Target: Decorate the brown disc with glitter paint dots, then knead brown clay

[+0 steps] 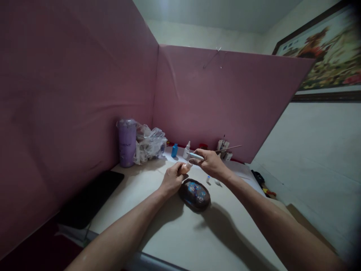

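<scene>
My left hand (pixel 172 179) is curled into a loose fist above the white table (pixel 175 233), its fingers closed on a small pale piece at the fingertips; what the piece is I cannot tell. My right hand (pixel 209 162) grips a slim pale blue pen-like tool (pixel 194 155) whose tip points left toward the left hand's fingertips. Just below both hands lies a dark oval pouch (pixel 195 194) with a blue and red pattern on top.
A purple tumbler (pixel 126 142) and a crumpled clear plastic bag (pixel 149 143) stand at the back left. Small bottles, one blue (pixel 174 150) and one white (pixel 187 149), line the pink partition (pixel 214 101). A black flat pad (pixel 90 198) lies at the left. A tiny vial (pixel 208 179) lies by the right wrist.
</scene>
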